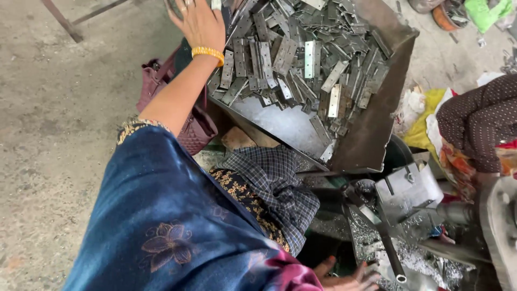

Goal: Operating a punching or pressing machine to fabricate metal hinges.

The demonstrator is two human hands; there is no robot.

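Left hand (198, 21): arm extended forward and up from a blue patterned sleeve (161, 215), forearm bare, a yellow bangle (208, 52) at the wrist. The hand lies back-up with fingers spread apart at the near-left edge of the hinge pile; fingertips run past the top of the frame, so whether they pinch a piece cannot be told.

Hinges (301, 54): a heap of grey flat metal hinges fills the upper part of a tilted metal tray (371, 134); its lower sheet is partly bare.

Right hand (344, 279): low at the bottom edge, fingers loosely spread on metal shavings (414, 258) beside a dark lever (388, 248) of a machine. It grips nothing visibly.

A checked cloth (274, 183) lies below the tray. A maroon bag (188, 124) sits on the concrete floor (54, 108). Another person's dotted sleeve (479, 118) shows at right.
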